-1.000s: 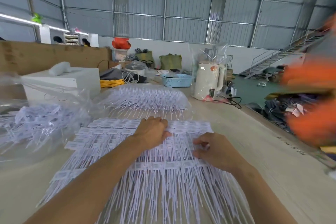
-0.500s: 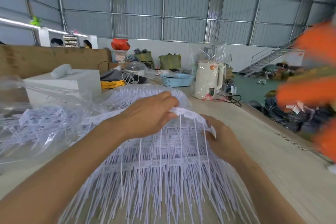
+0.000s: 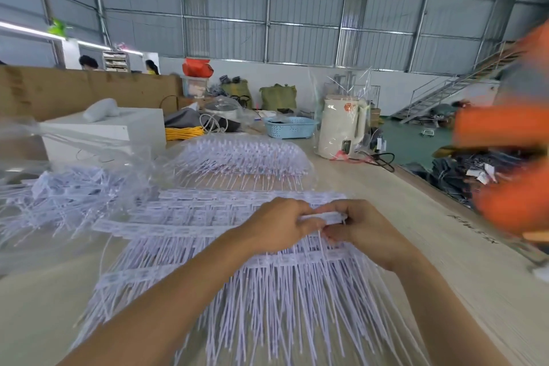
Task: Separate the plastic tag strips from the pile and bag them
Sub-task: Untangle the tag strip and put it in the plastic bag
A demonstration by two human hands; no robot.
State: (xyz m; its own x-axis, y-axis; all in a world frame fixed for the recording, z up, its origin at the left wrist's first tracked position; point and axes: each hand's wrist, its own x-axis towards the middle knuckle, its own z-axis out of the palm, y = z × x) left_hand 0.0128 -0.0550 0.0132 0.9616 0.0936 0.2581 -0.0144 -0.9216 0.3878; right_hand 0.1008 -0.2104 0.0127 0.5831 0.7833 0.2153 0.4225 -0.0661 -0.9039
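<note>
2 hands meet over pile of white plastic tag strips (image 3: 225, 249) spread on the pale table (image 3: 430, 217). Left hand (image 3: 276, 229) & right hand (image 3: 362, 232) both have fingers curled, pinching the header of 1 tag strip (image 3: 326, 218) between them, raised slightly above the pile; thumbs & fingertips nearly touching each other at its middle. Strip's thin tails hang down onto pile w/ the rest. Behind pile, a clear bag (image 3: 246, 157) already stuffed w/ strips lies flat. To the left, another clear bag (image 3: 65, 187) holds a looser tangle of strips. Farther back: white box (image 3: 118, 131), blue basket (image 3: 289, 127), cream kettle (image 3: 341, 128). Blurred orange sleeve (image 3: 511, 157) at right edge.
</note>
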